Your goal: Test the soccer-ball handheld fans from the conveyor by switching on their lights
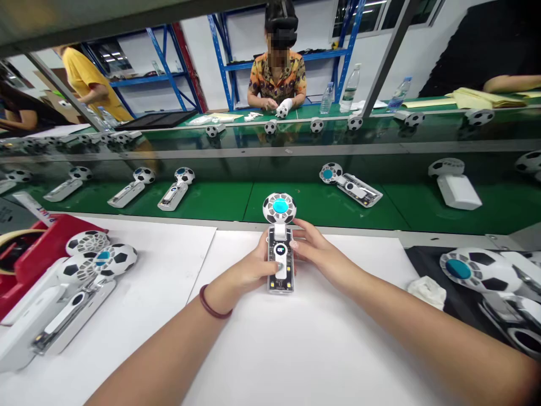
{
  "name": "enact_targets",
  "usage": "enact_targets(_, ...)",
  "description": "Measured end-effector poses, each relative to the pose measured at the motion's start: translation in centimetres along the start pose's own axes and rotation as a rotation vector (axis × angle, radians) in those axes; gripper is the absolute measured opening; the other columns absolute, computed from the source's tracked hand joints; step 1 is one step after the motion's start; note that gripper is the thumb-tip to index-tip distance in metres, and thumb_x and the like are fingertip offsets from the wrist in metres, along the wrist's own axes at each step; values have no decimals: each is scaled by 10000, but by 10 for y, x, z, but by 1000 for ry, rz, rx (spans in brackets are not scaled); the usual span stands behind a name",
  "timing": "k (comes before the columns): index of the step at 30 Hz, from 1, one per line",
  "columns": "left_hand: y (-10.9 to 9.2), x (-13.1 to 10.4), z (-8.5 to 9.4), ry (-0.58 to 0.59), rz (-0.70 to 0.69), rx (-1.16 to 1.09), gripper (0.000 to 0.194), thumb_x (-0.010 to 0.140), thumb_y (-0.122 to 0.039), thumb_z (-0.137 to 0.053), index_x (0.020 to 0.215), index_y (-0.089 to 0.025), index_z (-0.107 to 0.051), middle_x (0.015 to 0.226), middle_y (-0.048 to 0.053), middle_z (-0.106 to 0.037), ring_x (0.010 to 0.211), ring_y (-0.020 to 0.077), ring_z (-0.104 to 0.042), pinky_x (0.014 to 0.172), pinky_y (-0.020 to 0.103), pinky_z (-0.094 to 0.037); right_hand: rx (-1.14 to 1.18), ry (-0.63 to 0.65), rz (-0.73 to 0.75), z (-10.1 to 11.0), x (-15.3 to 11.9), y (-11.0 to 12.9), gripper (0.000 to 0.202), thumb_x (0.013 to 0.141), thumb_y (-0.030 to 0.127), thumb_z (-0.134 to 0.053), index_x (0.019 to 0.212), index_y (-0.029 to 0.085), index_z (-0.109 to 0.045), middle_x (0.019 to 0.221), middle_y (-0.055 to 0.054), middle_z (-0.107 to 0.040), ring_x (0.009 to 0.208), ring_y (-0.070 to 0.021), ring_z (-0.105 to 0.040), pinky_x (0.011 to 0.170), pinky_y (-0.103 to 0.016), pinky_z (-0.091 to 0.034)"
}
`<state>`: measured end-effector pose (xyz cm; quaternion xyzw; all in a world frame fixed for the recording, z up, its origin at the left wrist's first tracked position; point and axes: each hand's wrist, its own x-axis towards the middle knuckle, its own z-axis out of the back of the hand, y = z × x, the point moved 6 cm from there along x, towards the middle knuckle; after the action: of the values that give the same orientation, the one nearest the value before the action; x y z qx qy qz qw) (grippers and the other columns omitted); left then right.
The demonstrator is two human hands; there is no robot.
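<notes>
A handheld device [280, 275] with a clear body and a football-patterned round head is upright in the middle, above the white worktop [253, 349]. Its small round display is lit, and the centre of its head is bright blue. My left hand [252, 267] is wrapped round the device's left side, the thumb on its white front strip. At the right edge, my right hand [318, 249] touches the device with its fingertips near the display; some of its fingers are hidden behind the body.
Several similar devices lie on the green conveyor [220, 197]. At left, more are piled beside a red tape dispenser [54, 239]. A black mat [426, 265] at right holds others, near a crumpled white cloth [428, 292]. A person [276, 79] sits opposite.
</notes>
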<state>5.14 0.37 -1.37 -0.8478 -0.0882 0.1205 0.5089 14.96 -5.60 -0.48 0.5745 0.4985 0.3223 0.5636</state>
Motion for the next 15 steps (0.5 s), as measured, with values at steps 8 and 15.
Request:
enact_targets(8, 16, -2, -21, 201, 14, 46, 728, 649, -300, -728, 1188, -273, -239, 970, 64, -566, 755, 206, -617, 618, 341, -489, 200, 205, -150, -15, -7, -3, 486, 736, 476, -603, 1092, 178, -462, 592, 22, -520, 369, -117, -451, 327, -256, -407)
enact_targets(15, 20, -8, -33, 259, 81, 154, 759, 618, -236, -737, 1248, -226, -314, 955, 66, -588, 838, 208, -597, 723, 358, -465, 179, 169, -147, -16, -18, 4, 444, 655, 380, -686, 1047, 196, -593, 1054, -72, -619, 725, -168, -618, 614, -285, -513)
